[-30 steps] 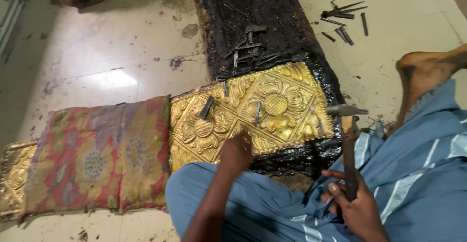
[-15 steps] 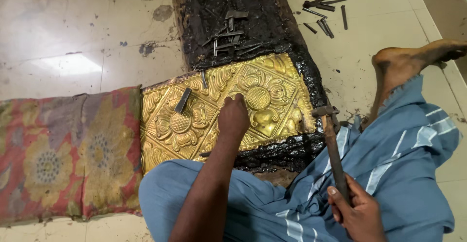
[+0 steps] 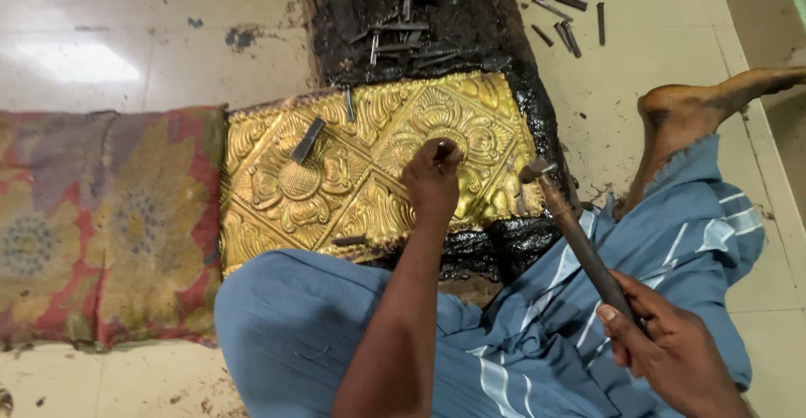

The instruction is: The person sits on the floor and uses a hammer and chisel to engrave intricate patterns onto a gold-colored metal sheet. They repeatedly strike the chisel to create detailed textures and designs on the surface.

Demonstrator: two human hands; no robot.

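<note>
left hand (image 3: 432, 185) closed around a small punch (image 3: 442, 149), tip on the gold sheet (image 3: 369, 175) under it | right hand (image 3: 672, 355) gripping hammer (image 3: 579, 242) handle, head just right of left hand | loose punches (image 3: 403, 28) on black block beyond left hand | cushion (image 3: 101, 225) far left

Pale glossy tiles (image 3: 151, 15) are covering the floor and showing dark stains and scuffs. A bright patch of light (image 3: 80, 61) is glaring off them at the upper left (its source is lying out of view). A worn cushion (image 3: 101, 225), red and yellow with a floral pattern, is lying flat on the floor at the left.
</note>
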